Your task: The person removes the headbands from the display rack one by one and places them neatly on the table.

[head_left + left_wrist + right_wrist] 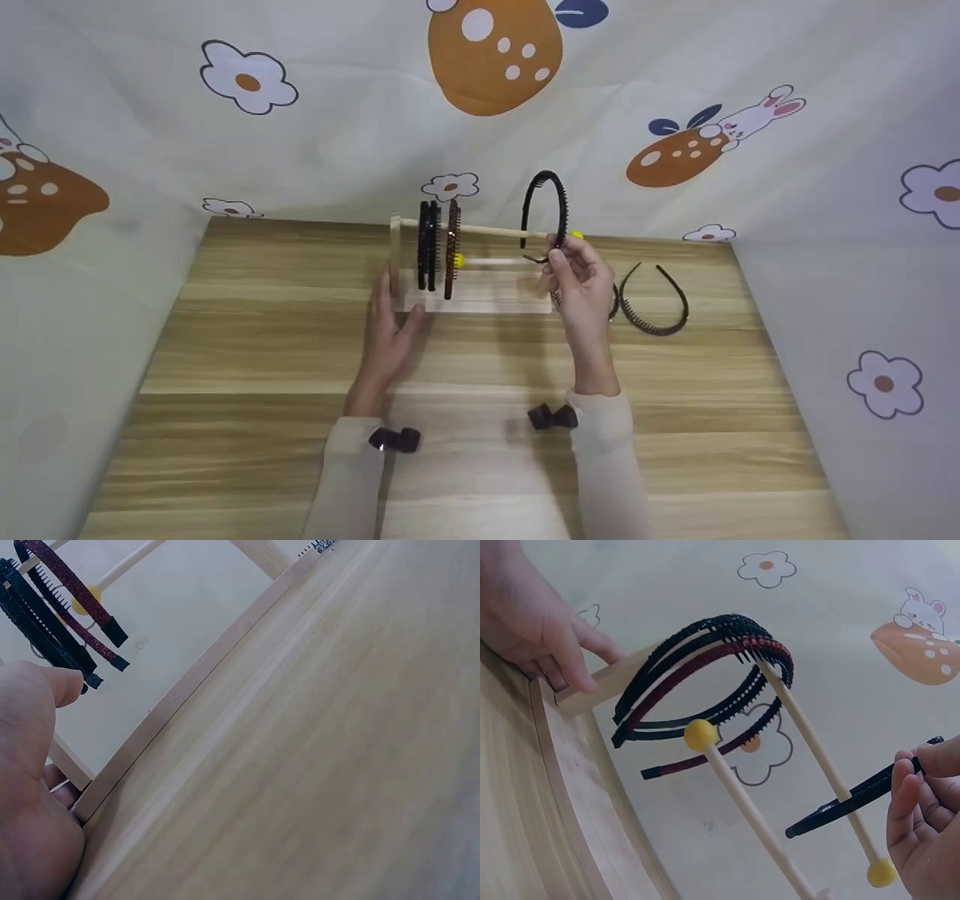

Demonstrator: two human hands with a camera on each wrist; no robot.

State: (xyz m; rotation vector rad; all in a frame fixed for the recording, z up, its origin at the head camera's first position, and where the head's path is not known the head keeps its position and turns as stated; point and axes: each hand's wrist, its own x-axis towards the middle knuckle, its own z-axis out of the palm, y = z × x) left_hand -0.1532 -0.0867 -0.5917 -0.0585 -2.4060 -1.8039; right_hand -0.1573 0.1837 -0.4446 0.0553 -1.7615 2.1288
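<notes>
A wooden headband stand [480, 291] has two rods with yellow ball ends. On its upper rod [810, 731], toward the left, hang two black headbands [426, 247] and a dark red headband [451, 251]. My left hand [390, 322] holds the stand's left end, thumb at the front, fingers behind the base corner in the left wrist view. My right hand [583, 289] pinches a black toothed headband [562, 202] by one end, near the upper rod's yellow ball [882, 872]. That headband stands upright at the rod; whether it rests on it I cannot tell.
To the right of the stand, a dark toothed headband [660, 331] lies on the wooden table [480, 450]. Another one [615, 304] is partly hidden by my right hand. A patterned cloth [337, 150] rises behind the table and at both sides.
</notes>
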